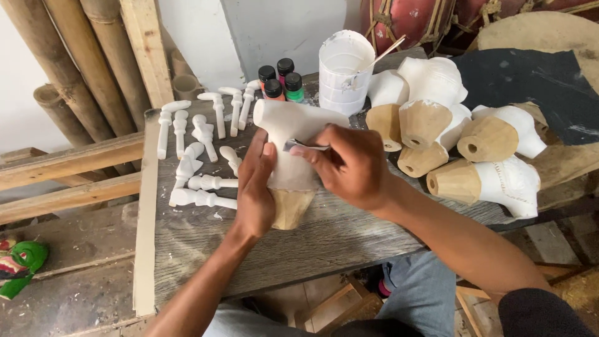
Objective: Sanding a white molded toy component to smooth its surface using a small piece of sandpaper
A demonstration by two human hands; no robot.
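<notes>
A white-painted wooden torso piece (293, 134) with a bare wood base lies on the grey plank bench (324, 240). My left hand (256, 187) grips its left side and holds it steady. My right hand (349, 165) pinches a thin metal-ferruled brush (306, 147) whose tip rests on the white surface of the piece. Several small white-painted wooden arm and leg parts (199, 156) lie in rows just left of my left hand.
A white paint tub (344, 72) with a stick stands behind the piece, beside small paint bottles (281, 81) with black caps. Several more white torso pieces (474, 150) lie at the right. Bamboo poles (75, 62) lean at the left; a green mask (22, 262) lies on the floor.
</notes>
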